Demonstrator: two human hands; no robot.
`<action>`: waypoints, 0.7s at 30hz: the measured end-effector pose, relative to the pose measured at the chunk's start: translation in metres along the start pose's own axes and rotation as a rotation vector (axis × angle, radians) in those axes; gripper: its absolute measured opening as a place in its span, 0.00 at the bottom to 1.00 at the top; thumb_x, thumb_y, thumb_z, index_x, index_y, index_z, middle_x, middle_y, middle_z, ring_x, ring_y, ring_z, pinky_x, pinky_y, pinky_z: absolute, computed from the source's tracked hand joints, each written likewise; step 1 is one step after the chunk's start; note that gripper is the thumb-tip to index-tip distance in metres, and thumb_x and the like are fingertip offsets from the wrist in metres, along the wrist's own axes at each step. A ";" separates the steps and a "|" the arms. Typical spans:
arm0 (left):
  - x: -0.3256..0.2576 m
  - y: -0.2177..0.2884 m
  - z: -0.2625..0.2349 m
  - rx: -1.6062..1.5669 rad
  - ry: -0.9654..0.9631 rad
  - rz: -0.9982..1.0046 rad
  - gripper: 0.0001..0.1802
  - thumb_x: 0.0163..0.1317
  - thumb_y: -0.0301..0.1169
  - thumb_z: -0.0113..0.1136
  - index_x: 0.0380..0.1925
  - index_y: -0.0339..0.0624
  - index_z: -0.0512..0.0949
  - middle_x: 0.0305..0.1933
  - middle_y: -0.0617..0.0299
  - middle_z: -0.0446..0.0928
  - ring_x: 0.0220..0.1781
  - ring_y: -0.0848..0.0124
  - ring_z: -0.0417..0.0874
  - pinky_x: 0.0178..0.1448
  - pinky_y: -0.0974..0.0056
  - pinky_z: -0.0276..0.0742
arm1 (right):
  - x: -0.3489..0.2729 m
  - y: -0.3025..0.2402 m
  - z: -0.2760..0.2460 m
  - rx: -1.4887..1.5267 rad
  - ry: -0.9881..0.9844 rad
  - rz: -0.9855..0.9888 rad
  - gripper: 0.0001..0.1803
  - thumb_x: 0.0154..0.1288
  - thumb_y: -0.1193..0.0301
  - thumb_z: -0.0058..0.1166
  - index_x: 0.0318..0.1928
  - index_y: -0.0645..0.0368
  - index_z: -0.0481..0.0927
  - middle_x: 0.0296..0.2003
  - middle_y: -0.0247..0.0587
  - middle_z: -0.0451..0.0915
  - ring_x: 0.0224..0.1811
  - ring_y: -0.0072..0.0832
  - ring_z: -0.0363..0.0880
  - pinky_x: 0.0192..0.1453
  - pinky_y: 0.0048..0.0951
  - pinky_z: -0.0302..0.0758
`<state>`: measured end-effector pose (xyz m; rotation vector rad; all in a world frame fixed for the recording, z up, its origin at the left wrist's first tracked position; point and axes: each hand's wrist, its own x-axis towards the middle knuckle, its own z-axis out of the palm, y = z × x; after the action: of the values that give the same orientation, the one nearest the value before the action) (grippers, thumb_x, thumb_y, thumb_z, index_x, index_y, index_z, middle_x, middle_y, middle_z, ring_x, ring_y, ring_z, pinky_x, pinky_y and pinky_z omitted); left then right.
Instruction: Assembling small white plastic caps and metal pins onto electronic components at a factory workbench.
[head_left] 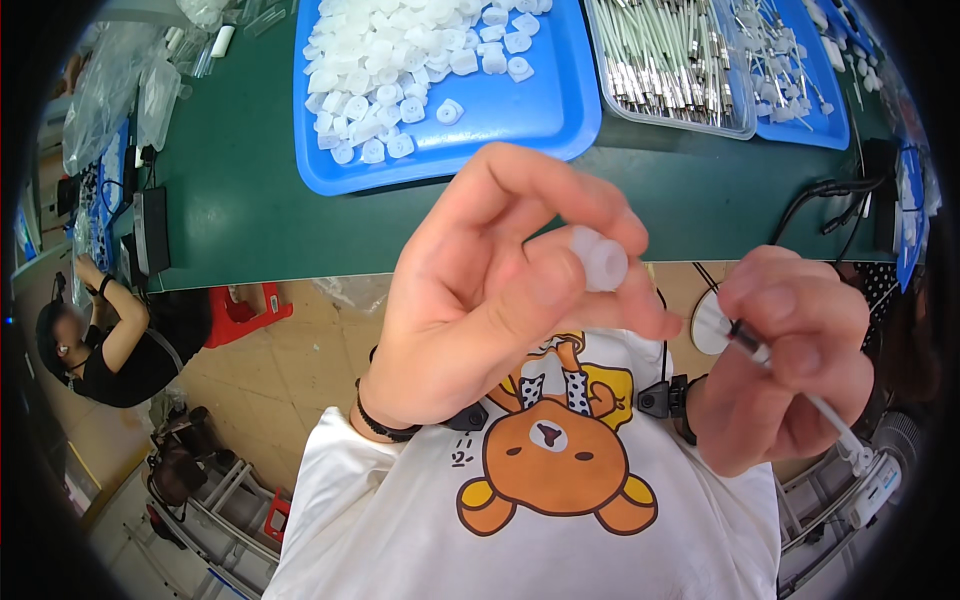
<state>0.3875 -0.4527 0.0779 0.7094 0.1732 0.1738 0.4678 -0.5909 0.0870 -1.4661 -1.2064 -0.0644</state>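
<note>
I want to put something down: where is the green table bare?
Bare green table lies between the blue tray of white pieces and the black box at left, and between the clear bin and the near edge. Plastic bags crowd the far left corner, black cables the right.

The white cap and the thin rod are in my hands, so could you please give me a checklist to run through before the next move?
1. White cap held by the left hand: ok, pinched between thumb and fingers.
2. Thin rod held by the right hand: ok, gripped by the fingers.
3. Cap and rod apart: ok, a gap shows.
4. Rod tip undamaged: cannot tell, too small.
5. Loose caps in the blue tray: ok, heaped.
</note>
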 end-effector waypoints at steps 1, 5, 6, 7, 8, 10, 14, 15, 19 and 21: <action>-0.001 -0.002 -0.005 0.013 -0.042 0.024 0.17 0.57 0.37 0.42 0.40 0.37 0.56 0.34 0.53 0.65 0.26 0.70 0.70 0.30 0.69 0.72 | 0.002 -0.001 0.006 0.017 -0.002 -0.005 0.10 0.55 0.73 0.40 0.39 0.60 0.62 0.33 0.49 0.66 0.25 0.29 0.66 0.26 0.28 0.65; 0.003 -0.003 -0.008 0.078 -0.173 0.040 0.16 0.56 0.41 0.43 0.35 0.40 0.58 0.32 0.55 0.66 0.26 0.72 0.70 0.28 0.71 0.71 | 0.006 -0.008 0.005 0.025 -0.059 0.058 0.13 0.53 0.76 0.43 0.40 0.59 0.60 0.33 0.49 0.67 0.25 0.29 0.66 0.26 0.29 0.67; 0.002 -0.003 -0.007 0.080 -0.165 0.039 0.16 0.56 0.41 0.44 0.35 0.40 0.58 0.32 0.55 0.66 0.26 0.72 0.70 0.28 0.72 0.70 | 0.006 -0.008 0.005 0.022 -0.059 0.055 0.14 0.53 0.76 0.43 0.41 0.59 0.60 0.33 0.49 0.67 0.25 0.29 0.66 0.27 0.29 0.68; 0.001 -0.003 -0.006 0.083 -0.156 0.037 0.17 0.55 0.41 0.44 0.34 0.40 0.58 0.31 0.55 0.66 0.26 0.73 0.70 0.28 0.72 0.70 | 0.006 -0.009 0.005 0.020 -0.059 0.053 0.14 0.52 0.76 0.44 0.41 0.59 0.60 0.33 0.49 0.67 0.25 0.29 0.66 0.27 0.29 0.68; 0.000 -0.004 -0.005 0.074 -0.143 0.041 0.17 0.55 0.42 0.45 0.34 0.40 0.58 0.31 0.56 0.66 0.26 0.73 0.70 0.28 0.72 0.70 | 0.004 -0.009 0.004 0.009 -0.075 0.039 0.15 0.52 0.76 0.44 0.41 0.60 0.60 0.33 0.49 0.67 0.25 0.29 0.66 0.28 0.29 0.68; -0.001 -0.007 -0.005 0.080 -0.125 0.063 0.17 0.54 0.42 0.46 0.34 0.41 0.59 0.31 0.56 0.66 0.27 0.73 0.70 0.28 0.72 0.70 | 0.002 -0.009 0.001 -0.014 -0.106 0.013 0.16 0.52 0.76 0.45 0.42 0.60 0.59 0.33 0.49 0.68 0.26 0.30 0.66 0.29 0.29 0.69; 0.000 -0.007 -0.006 0.113 -0.117 0.084 0.17 0.53 0.41 0.49 0.33 0.42 0.59 0.32 0.56 0.66 0.28 0.72 0.70 0.30 0.72 0.69 | 0.004 -0.013 -0.006 -0.081 -0.187 0.016 0.17 0.51 0.77 0.46 0.42 0.60 0.59 0.34 0.50 0.68 0.29 0.32 0.67 0.30 0.30 0.70; 0.000 -0.007 -0.005 0.109 -0.119 0.081 0.17 0.53 0.41 0.49 0.33 0.42 0.59 0.32 0.56 0.67 0.28 0.72 0.70 0.31 0.72 0.69 | 0.004 -0.014 -0.006 -0.098 -0.196 0.023 0.17 0.51 0.77 0.46 0.42 0.60 0.59 0.34 0.50 0.68 0.29 0.32 0.68 0.30 0.31 0.70; -0.001 -0.007 -0.007 0.085 -0.115 0.086 0.16 0.52 0.40 0.50 0.33 0.43 0.60 0.32 0.56 0.66 0.28 0.72 0.70 0.32 0.72 0.69 | 0.004 -0.016 -0.002 -0.133 -0.215 0.029 0.17 0.50 0.79 0.46 0.42 0.60 0.59 0.34 0.50 0.68 0.31 0.34 0.68 0.32 0.31 0.70; 0.001 -0.008 -0.006 0.071 -0.124 0.069 0.16 0.52 0.40 0.51 0.33 0.43 0.60 0.33 0.57 0.66 0.29 0.72 0.70 0.33 0.72 0.69 | 0.007 -0.019 -0.005 -0.139 -0.238 0.050 0.17 0.50 0.80 0.46 0.42 0.60 0.59 0.35 0.50 0.68 0.31 0.35 0.69 0.32 0.32 0.70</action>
<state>0.3880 -0.4545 0.0687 0.7948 0.0366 0.1898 0.4615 -0.5943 0.1061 -1.6600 -1.3776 0.0634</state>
